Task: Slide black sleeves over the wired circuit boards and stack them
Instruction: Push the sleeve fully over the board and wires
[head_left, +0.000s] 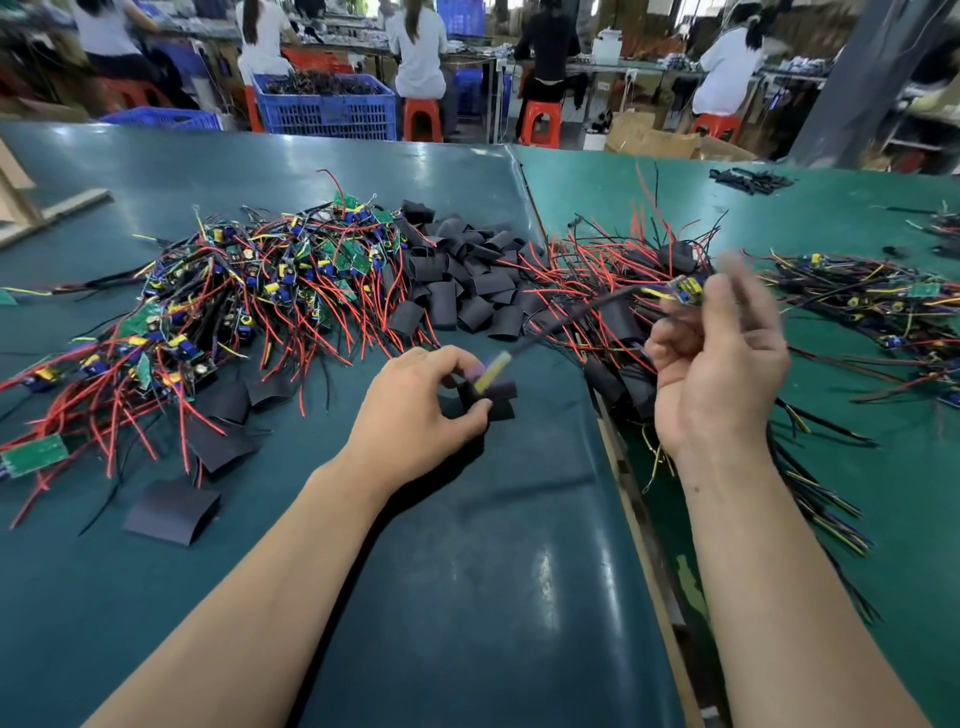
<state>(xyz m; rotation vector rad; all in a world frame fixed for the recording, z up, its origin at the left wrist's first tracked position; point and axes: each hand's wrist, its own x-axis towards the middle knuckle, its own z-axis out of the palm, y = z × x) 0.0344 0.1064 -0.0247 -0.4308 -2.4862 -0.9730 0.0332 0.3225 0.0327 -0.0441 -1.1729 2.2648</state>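
Sleeving a wired board at the green bench (493, 571).
Left hand (415, 410) pinches a flat black sleeve (498, 397); right hand (722, 358), blurred, fingers curled around a small wired circuit board (685, 288).

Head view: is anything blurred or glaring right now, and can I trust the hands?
Head view: the right hand is motion-blurred, fingers smeared around the circuit board it holds; the left hand is sharp, pinching a black sleeve. Overhead lights glare off the green mat. Wide-angle lens bends the table edges.

On the table (467, 597), the sleeves (467, 280) lie between bare boards (249, 291) left and sleeved boards (623, 260) right.
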